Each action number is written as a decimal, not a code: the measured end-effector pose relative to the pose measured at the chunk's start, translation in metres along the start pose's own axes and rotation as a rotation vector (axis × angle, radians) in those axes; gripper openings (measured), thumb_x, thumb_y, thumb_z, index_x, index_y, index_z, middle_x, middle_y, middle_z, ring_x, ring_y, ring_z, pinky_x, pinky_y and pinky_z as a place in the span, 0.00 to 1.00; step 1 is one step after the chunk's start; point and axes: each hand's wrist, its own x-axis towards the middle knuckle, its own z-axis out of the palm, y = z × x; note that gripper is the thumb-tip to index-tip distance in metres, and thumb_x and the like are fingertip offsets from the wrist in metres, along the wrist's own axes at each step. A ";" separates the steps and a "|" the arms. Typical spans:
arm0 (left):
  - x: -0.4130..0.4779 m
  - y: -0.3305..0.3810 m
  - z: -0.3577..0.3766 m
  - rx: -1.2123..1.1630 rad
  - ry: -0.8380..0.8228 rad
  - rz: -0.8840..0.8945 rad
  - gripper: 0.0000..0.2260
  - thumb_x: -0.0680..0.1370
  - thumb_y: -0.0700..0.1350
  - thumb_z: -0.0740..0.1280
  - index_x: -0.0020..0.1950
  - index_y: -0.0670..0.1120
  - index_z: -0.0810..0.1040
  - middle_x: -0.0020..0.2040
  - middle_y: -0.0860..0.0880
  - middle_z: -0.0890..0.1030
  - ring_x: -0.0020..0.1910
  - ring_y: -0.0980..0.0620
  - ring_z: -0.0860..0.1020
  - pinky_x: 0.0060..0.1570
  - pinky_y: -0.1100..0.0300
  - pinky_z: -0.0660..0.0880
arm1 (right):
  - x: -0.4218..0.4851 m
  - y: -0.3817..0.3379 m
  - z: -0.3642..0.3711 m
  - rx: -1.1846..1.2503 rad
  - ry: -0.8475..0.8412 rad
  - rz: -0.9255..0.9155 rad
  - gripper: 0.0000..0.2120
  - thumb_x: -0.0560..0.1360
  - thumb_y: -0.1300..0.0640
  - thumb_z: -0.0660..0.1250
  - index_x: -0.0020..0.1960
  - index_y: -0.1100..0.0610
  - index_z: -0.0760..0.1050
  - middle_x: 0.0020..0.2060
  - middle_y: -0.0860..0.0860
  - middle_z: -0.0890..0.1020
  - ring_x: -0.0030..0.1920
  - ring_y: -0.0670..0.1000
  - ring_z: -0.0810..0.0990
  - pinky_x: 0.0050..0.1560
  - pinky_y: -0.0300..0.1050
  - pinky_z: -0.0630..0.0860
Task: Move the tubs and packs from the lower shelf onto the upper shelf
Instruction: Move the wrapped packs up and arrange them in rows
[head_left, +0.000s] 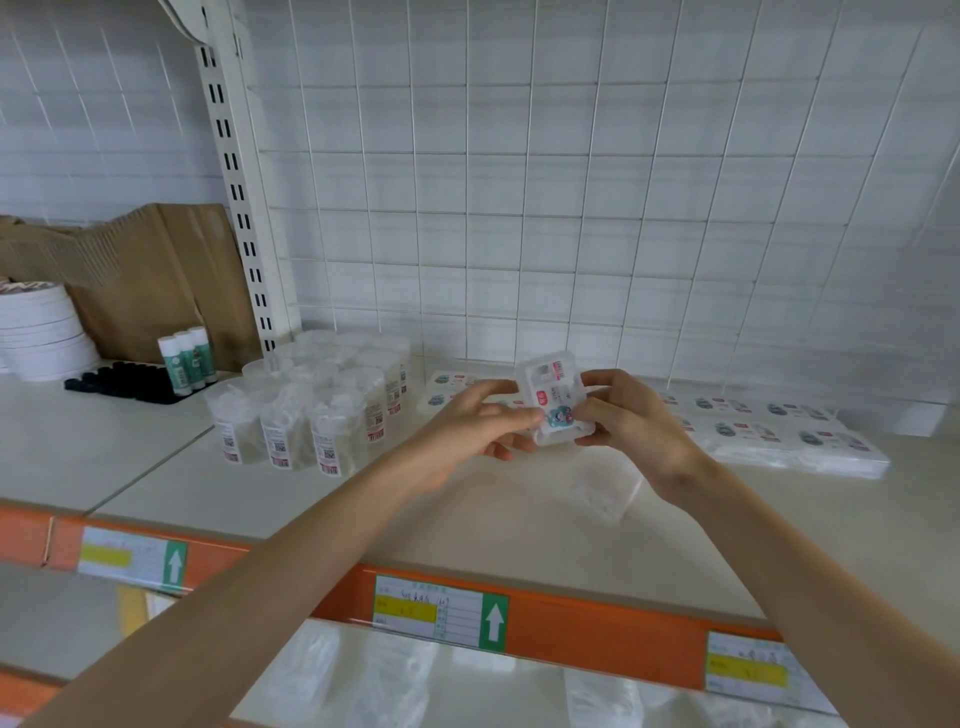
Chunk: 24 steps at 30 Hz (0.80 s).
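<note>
Both my hands hold one small clear pack (555, 395) with a red and teal label, raised above the upper shelf (498, 514). My left hand (483, 421) pinches its left edge and my right hand (626, 415) grips its right side. Several clear tubs (311, 410) with barcode labels stand in a cluster to the left. Flat packs (779, 431) of the same kind lie in rows along the back right. A clear pack (605, 486) lies on the shelf under my hands. More clear packs (384, 670) show blurred on the lower shelf.
An orange shelf edge (582, 618) with price tags runs across the front. Glue sticks (188, 358), black caps (124, 382), stacked white tape rolls (41, 332) and brown cardboard (156, 280) stand at the left. A wire grid (571, 182) backs the shelf.
</note>
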 end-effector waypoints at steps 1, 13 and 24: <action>0.000 -0.001 0.001 0.008 -0.005 0.015 0.22 0.76 0.44 0.73 0.68 0.46 0.72 0.50 0.47 0.86 0.47 0.50 0.84 0.47 0.56 0.77 | 0.000 0.000 0.000 0.018 -0.002 0.006 0.16 0.76 0.65 0.66 0.62 0.59 0.72 0.53 0.59 0.82 0.50 0.54 0.83 0.45 0.43 0.79; 0.005 -0.003 -0.005 0.132 0.215 0.181 0.05 0.82 0.44 0.63 0.52 0.50 0.79 0.46 0.49 0.82 0.40 0.57 0.79 0.39 0.63 0.74 | -0.003 0.005 -0.001 -0.347 -0.001 -0.300 0.32 0.71 0.61 0.75 0.68 0.43 0.66 0.59 0.42 0.76 0.53 0.39 0.77 0.49 0.34 0.75; 0.001 -0.009 -0.011 0.543 0.155 0.318 0.13 0.77 0.56 0.68 0.59 0.54 0.79 0.51 0.63 0.78 0.49 0.68 0.75 0.49 0.72 0.69 | -0.005 0.006 -0.002 -0.600 -0.012 -0.425 0.20 0.65 0.55 0.79 0.49 0.40 0.73 0.51 0.39 0.80 0.53 0.39 0.76 0.49 0.26 0.66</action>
